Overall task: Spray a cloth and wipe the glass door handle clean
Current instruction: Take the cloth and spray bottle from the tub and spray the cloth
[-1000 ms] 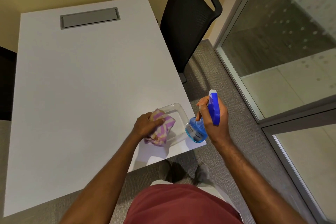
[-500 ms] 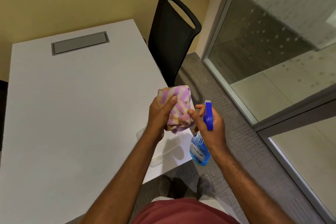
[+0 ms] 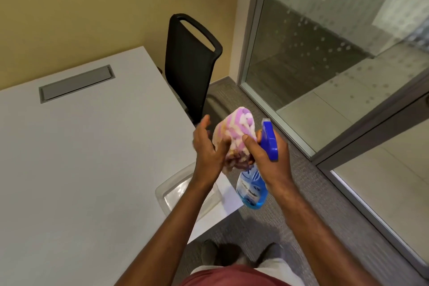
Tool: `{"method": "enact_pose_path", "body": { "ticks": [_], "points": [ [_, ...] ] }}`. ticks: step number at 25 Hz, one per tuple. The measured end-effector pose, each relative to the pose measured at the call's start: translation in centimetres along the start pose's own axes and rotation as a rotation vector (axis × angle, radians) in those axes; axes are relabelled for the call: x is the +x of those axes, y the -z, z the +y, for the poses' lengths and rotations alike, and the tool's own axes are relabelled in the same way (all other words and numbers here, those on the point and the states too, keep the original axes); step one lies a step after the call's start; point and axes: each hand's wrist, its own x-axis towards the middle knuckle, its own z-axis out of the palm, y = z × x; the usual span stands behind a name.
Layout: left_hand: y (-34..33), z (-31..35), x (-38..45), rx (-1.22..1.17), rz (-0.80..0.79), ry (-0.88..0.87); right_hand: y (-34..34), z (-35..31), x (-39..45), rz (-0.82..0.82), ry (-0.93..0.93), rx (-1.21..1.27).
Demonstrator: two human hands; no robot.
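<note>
A bunched pink-and-white striped cloth [image 3: 234, 130] is held up in front of me, above the table's near right corner. My left hand [image 3: 209, 153] cups it from the left, thumb pressed into the fabric and fingers loosely raised. My right hand [image 3: 274, 162] grips a spray bottle [image 3: 251, 190] of blue liquid by its neck. The bottle's blue spray head [image 3: 269, 141] sits right against the cloth, and my right thumb also touches the fabric. The glass door's grey frame [image 3: 371, 127] runs along the right. I cannot make out its handle.
A clear plastic tray [image 3: 167, 190] lies on the white table [image 3: 81, 158] at its near right corner, under my left forearm. A black chair [image 3: 190, 65] stands between table and glass wall [image 3: 313, 53]. Grey carpet [image 3: 290, 193] covers the floor toward the door.
Both hands rose from the tray with the cloth and bottle and came together. My view tilted up toward the glass. The left fingers have loosened on the cloth.
</note>
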Motion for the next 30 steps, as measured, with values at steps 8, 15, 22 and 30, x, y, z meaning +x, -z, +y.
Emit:
{"method": "enact_pose_path", "body": {
  "ticks": [8, 15, 22, 30],
  "points": [
    [-7.0, 4.9, -0.8, -0.328, -0.282, 0.091, 7.7, -2.7, 2.8, -0.069, -0.006, 0.129],
    [-16.4, 8.6, 0.8, -0.821, -0.206, 0.448, 18.0, -1.1, 4.3, -0.043, 0.056, 0.016],
    [-27.0, 11.4, 0.9, -0.739, -0.329, 0.418, 27.6, 0.3, 6.0, 0.007, 0.091, -0.069],
    [-35.3, 13.0, 1.6, -0.518, -0.292, 0.356, 34.4, 0.5, 4.1, -0.001, 0.063, -0.101]
  ]
}}
